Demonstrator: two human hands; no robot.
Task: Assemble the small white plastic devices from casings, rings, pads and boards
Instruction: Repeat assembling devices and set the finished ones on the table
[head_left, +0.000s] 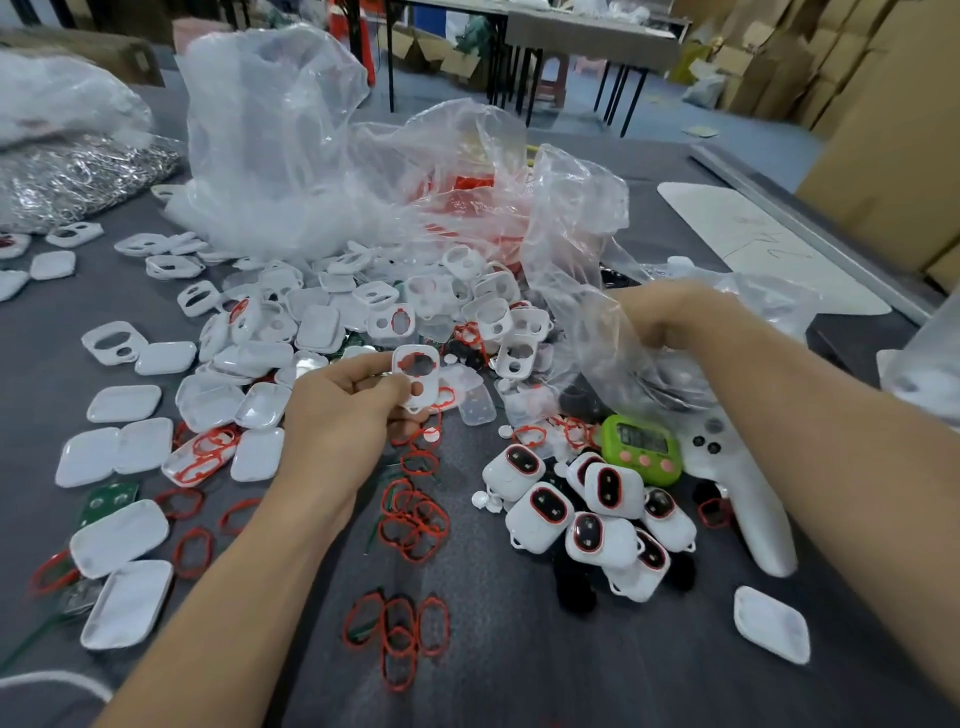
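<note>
My left hand (343, 415) pinched a white casing (415, 395) and held it up just past my fingertips. My right hand (662, 317) gripped the clear bag (587, 249), off to the right of the casing. Loose red rings (413, 519) and finished devices (587, 512) lay on the grey bench (519, 665) under my hands.

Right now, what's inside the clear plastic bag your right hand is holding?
Through the clear plastic bag that the right hand grips, a dark mass of small parts shows at the bottom. The crumpled film blurs it, so their kind and number are hidden.
</note>
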